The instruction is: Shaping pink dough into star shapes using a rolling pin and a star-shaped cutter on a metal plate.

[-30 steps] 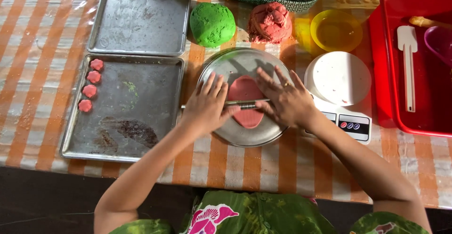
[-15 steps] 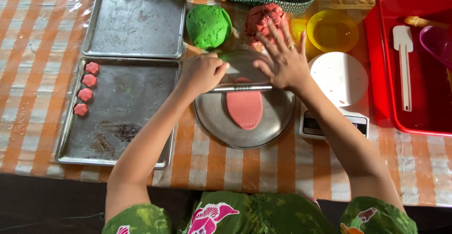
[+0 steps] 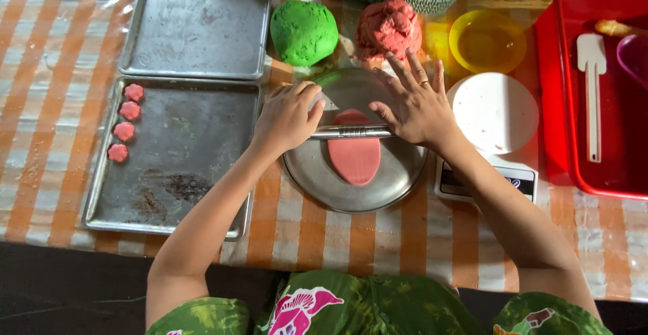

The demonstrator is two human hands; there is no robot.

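A flattened oval of pink dough (image 3: 356, 161) lies on a round metal plate (image 3: 317, 186) at the table's middle. A slim metal rolling pin (image 3: 351, 131) rests across the dough's far part. My left hand (image 3: 287, 116) curls over the pin's left end. My right hand (image 3: 415, 105) presses on the right end, palm down with fingers spread and a ring on one finger. Just beyond the plate sit a green dough ball (image 3: 304, 31) and a pink dough ball (image 3: 388, 28).
A baking tray (image 3: 182, 166) at left holds several small pink flower-shaped pieces (image 3: 125, 122); a second tray (image 3: 199, 24) lies behind it. At right are a yellow bowl (image 3: 486, 41), a white lid (image 3: 496, 112) on a scale (image 3: 499, 180), and a red tub (image 3: 594, 173) with a white spatula (image 3: 592, 92).
Both hands rolled the pin from the dough's middle out to the plate's far edge, then partway back toward me. The pink dough has become longer and flatter.
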